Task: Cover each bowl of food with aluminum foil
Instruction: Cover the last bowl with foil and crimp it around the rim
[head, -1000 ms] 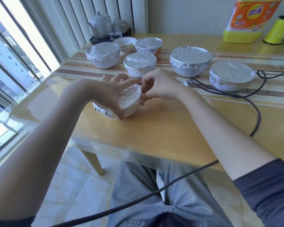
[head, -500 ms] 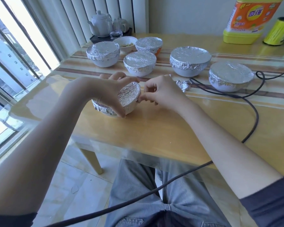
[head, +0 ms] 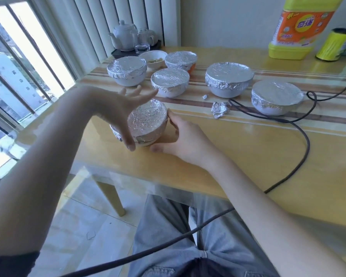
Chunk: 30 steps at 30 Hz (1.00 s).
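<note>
The small foil-covered bowl [head: 147, 124] sits tilted on the worktop [head: 238, 152], its foiled mouth facing up and toward the right, cradled between both hands near the front edge. The left hand [head: 124, 114] is spread wide, fingers straight, thumb running down the near side of the bowl and palm against its left flank; it props rather than clasps. The right hand [head: 182, 136] lies on the bowl's right side with fingers loosely bent against the rim and thumb flat on the worktop below, touching but not plainly pinching the foil. The chief risk, as I judge it, is the tilt: if either hand lets go before the bowl is level, food could shift against the foil and burst the crimp, or the bowl could roll toward the edge. Foil this thin may also tear if pressed hard at the rim. Beyond the left hand's fingertips stand five more foil-covered bowls, the nearest [head: 169, 81] close enough to be knocked. One small bowl [head: 153, 59] behind them shows food uncovered, so the task looks unfinished. Right of the right hand lie crumpled foil scraps [head: 220, 109] and a black cable [head: 300, 136], which a sleeve could snag.
</note>
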Available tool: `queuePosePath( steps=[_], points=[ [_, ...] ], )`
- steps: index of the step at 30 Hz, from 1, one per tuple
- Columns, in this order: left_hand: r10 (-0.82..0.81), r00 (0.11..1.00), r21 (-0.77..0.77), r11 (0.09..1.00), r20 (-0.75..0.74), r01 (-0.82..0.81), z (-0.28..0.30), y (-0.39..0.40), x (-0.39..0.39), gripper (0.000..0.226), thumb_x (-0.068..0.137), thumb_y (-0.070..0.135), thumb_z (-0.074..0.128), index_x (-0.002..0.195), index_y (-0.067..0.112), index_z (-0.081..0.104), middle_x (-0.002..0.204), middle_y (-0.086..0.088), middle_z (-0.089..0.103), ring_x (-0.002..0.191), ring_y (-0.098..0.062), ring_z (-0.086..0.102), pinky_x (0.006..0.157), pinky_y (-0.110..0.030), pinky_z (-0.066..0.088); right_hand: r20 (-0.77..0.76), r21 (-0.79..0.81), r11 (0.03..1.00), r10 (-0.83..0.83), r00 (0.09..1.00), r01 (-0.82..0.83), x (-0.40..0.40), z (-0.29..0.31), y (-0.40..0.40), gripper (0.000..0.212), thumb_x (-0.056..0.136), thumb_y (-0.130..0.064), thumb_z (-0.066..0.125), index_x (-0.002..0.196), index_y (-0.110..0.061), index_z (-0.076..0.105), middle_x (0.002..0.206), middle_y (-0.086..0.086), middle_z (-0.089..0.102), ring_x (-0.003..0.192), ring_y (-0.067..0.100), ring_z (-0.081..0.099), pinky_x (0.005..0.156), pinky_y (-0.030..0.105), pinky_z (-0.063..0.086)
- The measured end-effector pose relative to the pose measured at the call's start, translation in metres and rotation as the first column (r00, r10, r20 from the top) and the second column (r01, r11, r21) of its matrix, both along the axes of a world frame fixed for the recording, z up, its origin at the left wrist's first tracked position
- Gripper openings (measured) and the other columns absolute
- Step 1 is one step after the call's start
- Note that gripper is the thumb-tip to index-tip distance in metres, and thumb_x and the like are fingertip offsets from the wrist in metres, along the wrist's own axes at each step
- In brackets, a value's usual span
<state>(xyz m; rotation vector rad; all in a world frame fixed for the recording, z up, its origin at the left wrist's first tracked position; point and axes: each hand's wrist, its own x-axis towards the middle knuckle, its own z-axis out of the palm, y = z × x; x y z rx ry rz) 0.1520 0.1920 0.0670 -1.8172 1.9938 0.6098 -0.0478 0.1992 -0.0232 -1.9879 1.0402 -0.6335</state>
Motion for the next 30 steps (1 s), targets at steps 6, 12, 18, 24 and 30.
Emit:
queuePosePath(
  steps=[6,12,18,24,30],
  points=[
    [-0.030,0.997,-0.107,0.994,-0.075,0.022,-0.022,0.000,0.010,0.141,0.020,0.066,0.074,0.127,0.075,-0.017,0.149,0.025,0.008,0.143,-0.012,0.009,0.117,-0.047,0.024,0.175,-0.067,0.984,-0.150,0.973,0.164,0.015,-0.006,0.000,0.079,0.063,-0.037,0.087,0.133,-0.020,0.053,0.117,-0.006,0.067,0.107,0.009,0.059,0.092,0.026,0.048],
    [0.022,0.996,-0.070,0.997,-0.081,-0.028,-0.021,0.002,0.011,0.159,0.009,0.075,0.077,0.131,0.068,-0.024,0.158,0.021,-0.005,0.148,-0.015,-0.001,0.119,-0.048,0.015,-0.086,-0.087,0.993,-0.081,0.993,0.073,0.002,0.002,0.003,0.104,0.070,-0.047,0.080,0.152,-0.020,0.021,0.151,0.000,0.038,0.138,0.016,0.034,0.102,0.023,0.029],
    [0.005,0.984,-0.093,0.995,-0.180,-0.022,-0.009,-0.002,0.018,0.151,0.015,0.082,0.076,0.132,0.072,-0.019,0.156,0.022,-0.022,0.147,-0.011,-0.011,0.121,-0.050,0.005,0.141,0.084,0.992,-0.108,0.984,0.096,0.002,-0.014,-0.001,0.097,0.075,-0.040,0.078,0.151,-0.016,0.022,0.153,0.002,0.035,0.140,0.014,0.034,0.115,0.034,0.030],
    [-0.030,0.952,-0.108,0.994,-0.305,-0.003,-0.024,-0.003,0.022,0.139,0.022,0.085,0.073,0.135,0.070,-0.006,0.154,0.030,0.000,0.142,0.000,0.009,0.117,-0.034,0.017,0.068,0.245,0.967,0.046,0.997,-0.062,0.008,-0.022,-0.032,0.076,0.080,-0.016,0.043,0.152,-0.014,0.020,0.148,-0.001,0.041,0.133,0.014,0.042,0.114,0.041,0.032],
    [-0.025,0.140,-0.135,0.478,-0.990,-0.868,-0.074,0.028,0.020,0.064,0.104,0.048,0.018,0.143,0.006,0.044,0.139,-0.005,0.052,0.134,-0.014,0.045,0.116,-0.034,0.030,0.419,0.446,0.885,-0.340,0.842,0.135,0.031,0.002,-0.054,0.038,0.097,-0.042,0.038,0.124,-0.023,0.057,0.135,-0.002,0.055,0.123,0.010,0.049,0.110,0.033,0.033]
  ],
)
